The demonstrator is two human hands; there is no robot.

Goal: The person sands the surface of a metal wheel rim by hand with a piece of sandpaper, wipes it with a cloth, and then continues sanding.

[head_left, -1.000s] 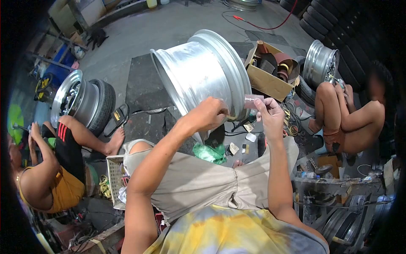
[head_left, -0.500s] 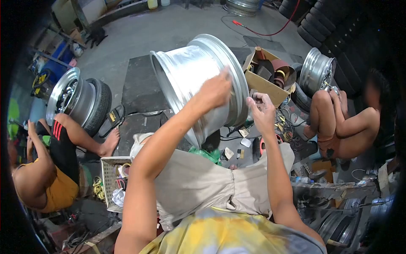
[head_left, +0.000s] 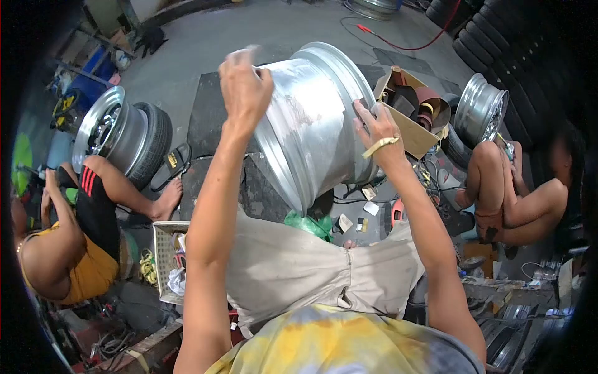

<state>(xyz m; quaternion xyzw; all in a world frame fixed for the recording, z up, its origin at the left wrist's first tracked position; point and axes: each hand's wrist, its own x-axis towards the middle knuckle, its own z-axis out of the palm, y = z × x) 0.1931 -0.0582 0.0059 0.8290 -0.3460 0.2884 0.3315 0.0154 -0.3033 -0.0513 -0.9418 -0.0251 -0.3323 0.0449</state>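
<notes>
A bare silver wheel rim (head_left: 321, 118) lies on its side before me, its barrel showing a grey, wet-looking smear. At its left lip, my left hand (head_left: 246, 90) is closed over the edge, fingertips blurred. My right hand (head_left: 379, 131) touches the right lip, with a small dark flat piece (head_left: 361, 107) pinched in its fingers; I cannot make out what that piece is. A yellowish band (head_left: 380, 146) circles the back of this hand.
Beyond the rim's right side stands a cardboard box (head_left: 416, 134) of abrasive rolls. A white basket (head_left: 163, 262) is by my left knee. One person (head_left: 81, 249) sits left near a rim and tyre; another (head_left: 517, 199) sits right, holding something at a rim (head_left: 479, 112).
My left hand has moved from the rim's barrel left to its far-left lip. My right hand has shifted slightly up along the right lip. The rim appears turned, showing the smeared patch.
</notes>
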